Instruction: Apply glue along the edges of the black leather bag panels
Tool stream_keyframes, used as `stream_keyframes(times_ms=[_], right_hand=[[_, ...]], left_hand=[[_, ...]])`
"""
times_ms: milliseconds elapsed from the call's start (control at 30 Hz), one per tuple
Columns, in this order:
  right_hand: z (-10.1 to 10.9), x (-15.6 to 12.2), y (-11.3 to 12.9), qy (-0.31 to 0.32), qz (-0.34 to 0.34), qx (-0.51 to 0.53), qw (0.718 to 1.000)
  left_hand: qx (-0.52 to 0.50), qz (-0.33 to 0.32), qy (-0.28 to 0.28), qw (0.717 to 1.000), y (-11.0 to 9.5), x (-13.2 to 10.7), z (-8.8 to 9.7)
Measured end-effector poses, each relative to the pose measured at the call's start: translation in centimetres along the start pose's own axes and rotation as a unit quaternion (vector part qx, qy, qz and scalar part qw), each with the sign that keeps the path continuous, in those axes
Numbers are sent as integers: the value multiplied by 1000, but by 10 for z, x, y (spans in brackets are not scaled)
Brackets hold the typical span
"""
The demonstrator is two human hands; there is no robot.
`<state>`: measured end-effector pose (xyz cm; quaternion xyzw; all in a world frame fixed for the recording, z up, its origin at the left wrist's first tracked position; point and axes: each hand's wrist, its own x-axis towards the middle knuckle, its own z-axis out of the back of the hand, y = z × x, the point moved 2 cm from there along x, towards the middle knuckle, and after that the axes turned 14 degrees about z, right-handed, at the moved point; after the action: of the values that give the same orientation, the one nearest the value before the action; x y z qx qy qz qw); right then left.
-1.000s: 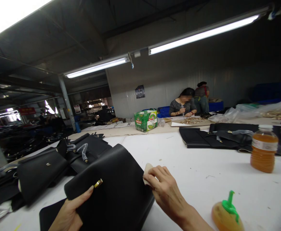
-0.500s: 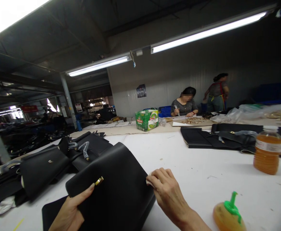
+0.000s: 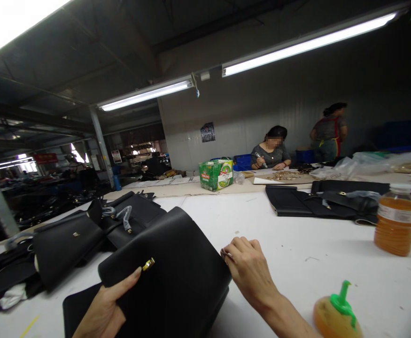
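In the head view, the left hand (image 3: 108,300) grips the black bag (image 3: 180,253) by its flap, thumb beside the gold clasp (image 3: 149,264). The bag is tilted above the tabletop (image 3: 290,272), between the two hands. The right hand (image 3: 251,272), fingers curled, pinches a thin piece (image 3: 228,254), mostly hidden, at the flap's right edge. Right of that hand stand a squeeze bottle (image 3: 336,312) with a green top and, farther back, an amber bottle (image 3: 397,223). More black bags (image 3: 67,246) lie at left; a green box (image 3: 216,174) sits beyond.
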<state>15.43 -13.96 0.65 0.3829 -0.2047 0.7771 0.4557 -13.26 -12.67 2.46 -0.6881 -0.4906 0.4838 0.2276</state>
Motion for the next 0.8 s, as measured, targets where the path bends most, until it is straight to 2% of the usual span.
stream_keyframes(times_ms=[167,267,433,533,600,667,800], right_hand=[[3,-7,-35,-23,-100,4,995],[-6,-11,-64,-45,-176,30,983],[-36,-16,-111,-75,-338,86,934],[-49,-20,-129,-87,-417,90,900],[-54,-25,-131,-83,-453,93,883],[-55,-32,-124,-72,-463,109,876],[-44,-51,-83,-45,-409,188,892]], left_hand=[[23,0,-3,1000,-9,2,-4],[38,-28,7,999,-20,6,-9],[73,-36,35,996,-43,23,-10],[81,-45,52,994,-61,31,-10],[70,-52,68,994,-72,34,-13],[53,-66,83,993,-82,36,-16],[47,-167,118,978,-99,43,-28]])
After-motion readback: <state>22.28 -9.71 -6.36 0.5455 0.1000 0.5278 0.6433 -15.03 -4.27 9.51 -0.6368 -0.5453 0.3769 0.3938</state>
